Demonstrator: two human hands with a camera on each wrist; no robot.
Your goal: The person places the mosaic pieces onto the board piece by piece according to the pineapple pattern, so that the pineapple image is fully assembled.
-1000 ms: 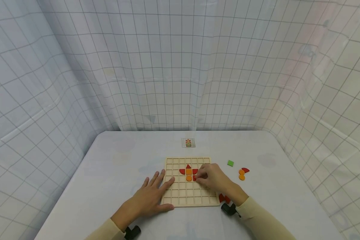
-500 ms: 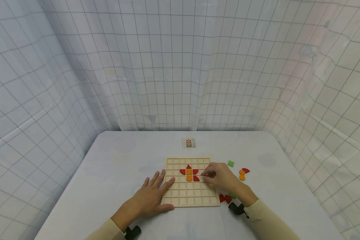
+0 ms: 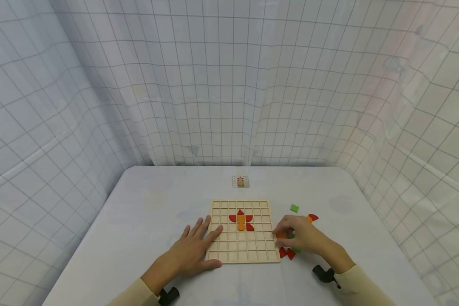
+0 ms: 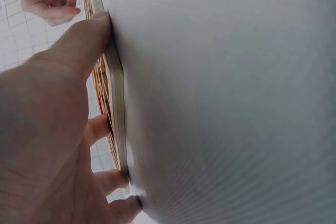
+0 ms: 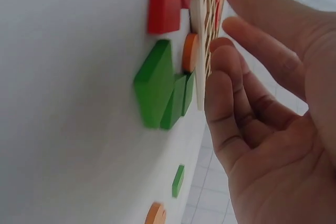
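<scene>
A wooden grid board [image 3: 233,256] lies on the table. Red and orange pieces fill a few of its cells, among them a red quarter-circle [image 3: 250,228] and an orange circle [image 3: 241,227]. My left hand [image 3: 193,250] rests with spread fingers on the board's left side; its thumb lies on the front edge in the left wrist view. Past the right edge hovers my right hand [image 3: 302,234], fingers loosely bent and nothing between them. Below it lie green pieces [image 5: 156,87], an orange disc [image 5: 190,52] and red pieces [image 5: 165,3], partly covered by the hand in the head view.
Behind the board lies a small pattern card [image 3: 240,182]. A green square [image 3: 294,208] and a red quarter-circle [image 3: 313,217] lie farther right, beside orange discs partly behind the hand. A gridded white curtain [image 3: 202,85] surrounds the table [image 3: 168,191].
My right hand has drawn back from the red quarter-circle, which now shows fully in its cell, and moved right, off the board to the loose pieces. The left hand has stayed put.
</scene>
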